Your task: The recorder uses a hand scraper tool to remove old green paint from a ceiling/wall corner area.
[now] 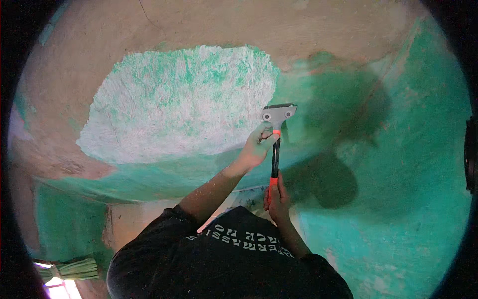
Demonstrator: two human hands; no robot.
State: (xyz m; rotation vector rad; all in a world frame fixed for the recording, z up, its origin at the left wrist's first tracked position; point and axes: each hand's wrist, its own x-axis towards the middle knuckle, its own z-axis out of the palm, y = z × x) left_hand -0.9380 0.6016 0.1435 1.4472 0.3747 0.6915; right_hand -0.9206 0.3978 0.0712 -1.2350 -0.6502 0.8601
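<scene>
Both of my hands are closed round a long-handled scraper (275, 162) with a wide grey head, a black shaft and orange grips. My left hand (256, 148) wraps the upper shaft just below the head, with pale dust on its fingers and forearm. Lower down, my right hand (279, 199) grips the orange end of the handle. The blade edge lies over the boundary between green paint (318, 94) and a large whitish, flaky patch (174, 104) streaked with green. Whether the blade touches the surface I cannot tell.
Bare brown plaster (214, 22) borders the whitish patch. Green wall (398, 164) spreads to the right, crossed by dark shadows. At the lower left, a gathered green curtain (77, 269) hangs by a bright window (62, 289). A dark object (470, 154) shows at the right rim.
</scene>
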